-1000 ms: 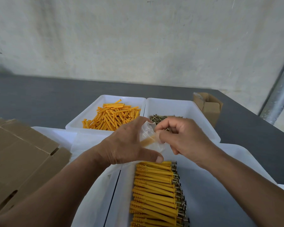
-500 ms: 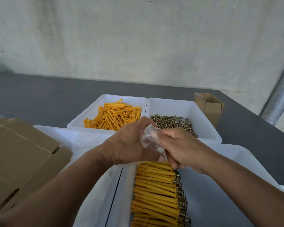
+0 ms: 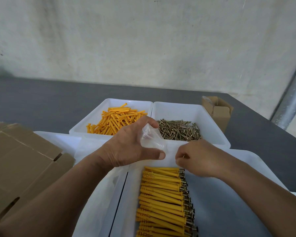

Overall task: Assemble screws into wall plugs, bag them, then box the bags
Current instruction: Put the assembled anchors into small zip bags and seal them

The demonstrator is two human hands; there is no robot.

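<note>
Left hand: fingers clamped on clear bag, mouth held open rightward, likely ready for loading. Right hand: fingers curled over top of assembled plugs in tray; grasp not discernible.

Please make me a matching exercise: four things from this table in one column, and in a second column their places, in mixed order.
Things:
1. loose wall plugs
2. loose screws
3. clear bag
4. plugs with screws fitted

Places:
A. held in the left hand
B. far right tray
C. nearest tray
D. far left tray

Pairs: 1-D, 2-B, 3-A, 4-C
</note>
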